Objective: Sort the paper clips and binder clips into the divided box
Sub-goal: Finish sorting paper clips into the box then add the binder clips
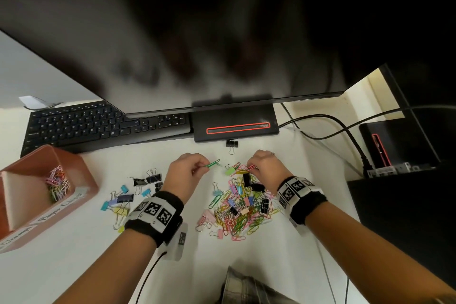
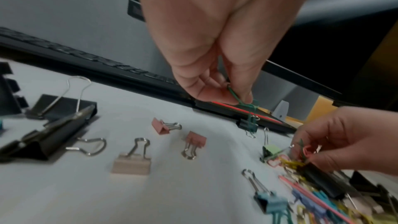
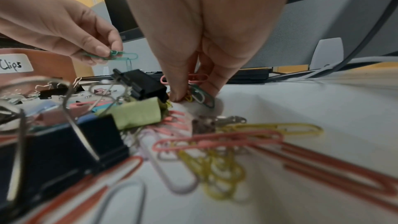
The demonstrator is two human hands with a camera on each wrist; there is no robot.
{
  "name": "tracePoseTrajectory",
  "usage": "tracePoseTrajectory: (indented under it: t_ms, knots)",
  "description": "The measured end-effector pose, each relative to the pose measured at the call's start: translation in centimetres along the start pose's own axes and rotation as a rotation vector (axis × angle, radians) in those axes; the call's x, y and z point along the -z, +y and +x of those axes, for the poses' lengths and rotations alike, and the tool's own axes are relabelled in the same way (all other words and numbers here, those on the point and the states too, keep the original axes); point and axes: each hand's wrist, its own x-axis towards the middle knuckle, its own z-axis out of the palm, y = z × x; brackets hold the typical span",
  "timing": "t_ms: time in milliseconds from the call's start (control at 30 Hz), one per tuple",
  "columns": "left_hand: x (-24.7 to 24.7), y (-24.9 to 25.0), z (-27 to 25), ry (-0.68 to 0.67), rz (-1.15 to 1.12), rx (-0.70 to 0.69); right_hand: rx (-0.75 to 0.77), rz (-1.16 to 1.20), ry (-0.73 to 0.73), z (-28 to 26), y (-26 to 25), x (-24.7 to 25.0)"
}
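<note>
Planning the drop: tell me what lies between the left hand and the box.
In the head view, loose binder clips lie on the table between the left hand and the box.

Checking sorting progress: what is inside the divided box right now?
The divided box holds a heap of coloured paper clips in its far compartment. The near compartment looks bare where it shows, but its wall hides part of the floor.

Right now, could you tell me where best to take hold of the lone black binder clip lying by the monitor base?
Pinch the black binder clip by its wire handles, coming from the near side: they point toward you, flat on the desk, while the body sits against the monitor base.
</note>
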Motion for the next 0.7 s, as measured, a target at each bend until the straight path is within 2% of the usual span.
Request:
tracePoseTrajectory:
  t_ms: [200, 367, 533, 633, 700]
  knots:
    - [2.4, -0.2, -1.1, 0.052, -0.131, 0.074, -0.038, 0.049, -0.067, 0.5, -0.6, 1.3]
    - [7.9, -1.0, -4.1, 0.229, -0.215, 0.103, 0.055, 0.121, 0.106, 0.1, -4.5, 3.8]
    - [15.5, -4.7, -7.6, 0.46, -0.252, 0.164, 0.321, 0.272, 0.176, 1.6, -15.8, 4.3]
    - [20.0, -8.4, -8.7, 0.555, -0.153, 0.274, 0.443, 0.339, 0.138, 3.4, -24.6, 2.9]
    - [22.1, -11.3, -8.6, 0.59, -0.172, 0.353, 0.492, 0.354, 0.117, 5.0, -30.3, 1.3]
